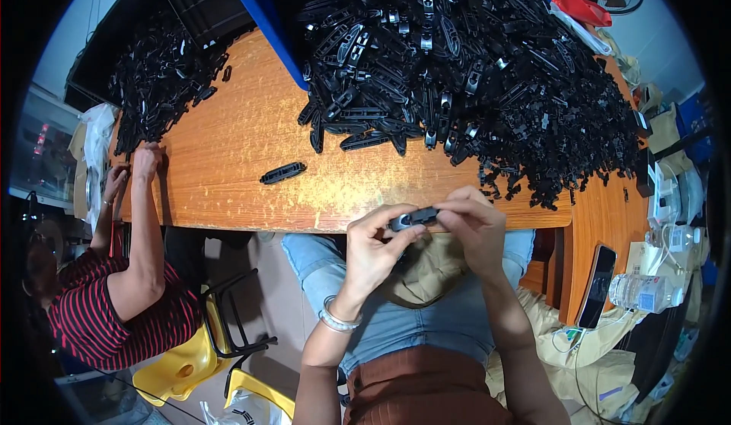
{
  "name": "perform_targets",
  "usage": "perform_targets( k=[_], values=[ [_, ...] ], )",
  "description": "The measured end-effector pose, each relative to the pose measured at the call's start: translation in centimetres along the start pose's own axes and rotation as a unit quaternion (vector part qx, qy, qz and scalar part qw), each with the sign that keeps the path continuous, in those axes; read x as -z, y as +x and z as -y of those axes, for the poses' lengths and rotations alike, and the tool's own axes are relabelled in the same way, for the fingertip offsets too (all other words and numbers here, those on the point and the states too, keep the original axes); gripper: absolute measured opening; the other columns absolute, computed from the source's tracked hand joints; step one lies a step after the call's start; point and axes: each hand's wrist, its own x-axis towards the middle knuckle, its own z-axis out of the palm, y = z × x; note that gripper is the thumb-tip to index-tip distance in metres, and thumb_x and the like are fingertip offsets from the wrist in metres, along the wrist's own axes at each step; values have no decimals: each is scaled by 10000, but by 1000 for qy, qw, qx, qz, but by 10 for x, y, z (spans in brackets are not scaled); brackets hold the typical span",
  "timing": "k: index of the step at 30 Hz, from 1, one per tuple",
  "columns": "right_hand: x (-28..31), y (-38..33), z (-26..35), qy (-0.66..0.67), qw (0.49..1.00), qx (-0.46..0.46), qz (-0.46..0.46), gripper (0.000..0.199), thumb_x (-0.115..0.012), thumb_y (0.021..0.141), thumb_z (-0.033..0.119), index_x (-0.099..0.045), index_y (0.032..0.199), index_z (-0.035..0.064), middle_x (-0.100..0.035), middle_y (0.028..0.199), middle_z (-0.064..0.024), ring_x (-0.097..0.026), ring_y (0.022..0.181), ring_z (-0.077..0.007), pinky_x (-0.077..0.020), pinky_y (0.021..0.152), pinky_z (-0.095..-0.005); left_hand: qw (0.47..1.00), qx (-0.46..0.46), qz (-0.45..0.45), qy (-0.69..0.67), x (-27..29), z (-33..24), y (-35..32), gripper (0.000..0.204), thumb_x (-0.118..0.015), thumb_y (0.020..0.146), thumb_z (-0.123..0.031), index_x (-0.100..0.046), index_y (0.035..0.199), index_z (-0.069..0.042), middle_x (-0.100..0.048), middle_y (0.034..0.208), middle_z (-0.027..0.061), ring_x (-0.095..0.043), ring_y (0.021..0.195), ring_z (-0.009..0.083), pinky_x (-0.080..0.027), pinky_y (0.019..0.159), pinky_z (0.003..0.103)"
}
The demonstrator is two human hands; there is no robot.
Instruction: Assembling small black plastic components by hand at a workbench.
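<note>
In front of the table's near edge, above my lap, a small dark plastic part (415,218) sits between my two hands. My left hand (373,244) pinches its left end, where a shiny grey bit shows, with thumb and fingers. The fingertips of my right hand (476,226) close on its right end; whether they also hold a smaller piece cannot be made out. A lone long black plastic part (283,172) lies on the wooden table (228,136), to the left of my hands. Beyond them is a big heap of long black parts (373,105).
Small black pieces (548,136) spread at the heap's right. A blue bin wall (266,25) stands behind. At left, a co-worker's hand (147,159) is by another black pile (152,82). A phone (596,286) and a plastic bottle (646,292) lie at right.
</note>
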Motion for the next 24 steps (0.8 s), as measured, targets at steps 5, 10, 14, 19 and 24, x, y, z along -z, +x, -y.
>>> perform_targets(
  k=[5,10,14,19,24],
  values=[
    [-2,-8,-2,-95,991,90,-34,95,-656,801,-14,-682,893,-17,-539,908,-46,-532,737,-83,-493,656,-205,993,49,22,-104,-2,-8,-3,260,-649,806,79,-607,1063,70,-678,869,116,-676,785,156,-556,698,231],
    [-6,-10,10,-223,966,133,-15,198,-657,810,5,-642,1006,-19,-540,927,-47,-535,743,-77,-455,661,-203,992,25,14,-123,-4,-6,-2,203,-642,812,77,-604,1011,61,-677,850,114,-667,761,136,-547,684,218],
    [6,-17,-9,-142,988,-30,50,279,-650,831,19,-593,1103,-10,-586,898,-21,-547,760,-59,-416,638,-195,999,0,25,-41,-1,-2,-1,163,-628,815,82,-596,972,52,-668,837,94,-653,728,116,-541,677,216],
    [5,-23,-19,19,995,-92,37,251,-644,837,21,-604,1084,0,-619,840,-28,-562,731,-60,-433,656,-192,998,46,39,-24,4,-4,-5,172,-637,818,43,-623,989,40,-667,890,95,-652,755,119,-529,708,227],
    [11,-42,-25,-85,983,-118,110,207,-648,842,67,-633,1048,41,-622,797,-13,-555,646,-63,-417,582,-203,969,-40,24,241,59,0,9,218,-578,888,-112,-673,1070,-40,-688,1003,107,-645,879,190,-502,827,334]
  ],
)
